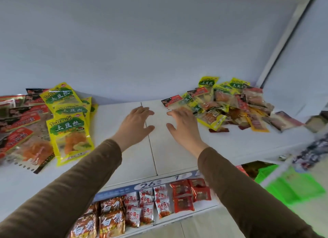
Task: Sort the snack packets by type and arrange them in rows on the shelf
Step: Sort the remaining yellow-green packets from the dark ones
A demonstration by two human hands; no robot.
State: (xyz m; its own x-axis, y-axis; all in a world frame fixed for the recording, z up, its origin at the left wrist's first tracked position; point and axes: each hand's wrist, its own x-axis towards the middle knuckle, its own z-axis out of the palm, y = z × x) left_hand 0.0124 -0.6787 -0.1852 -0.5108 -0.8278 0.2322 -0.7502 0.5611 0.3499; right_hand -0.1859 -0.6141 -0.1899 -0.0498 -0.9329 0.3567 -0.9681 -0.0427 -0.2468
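A shop, by the look of it: a white metal display shelf (177, 149) carries a price-label strip (156, 183) along its front edge, with a printed "26" legible. Below that strip, a lower tier holds rows of small snack packets (147, 207) set out by kind. Right of the strip sits something green (291, 186), blurred, possibly a plastic basket.

On the lower shelf (177, 220), near and below, orange-brown noodle packs (106, 221) are seen at the left, white-and-red small packets (147, 207) in the middle and red packets (186, 197) at the right. A blue price strip (154, 184) marked "26" is fixed along the edge above them. A bright green basket (291, 186) is seen low at the right, blurred. A grey upright post (287, 40) is seen at the far right.
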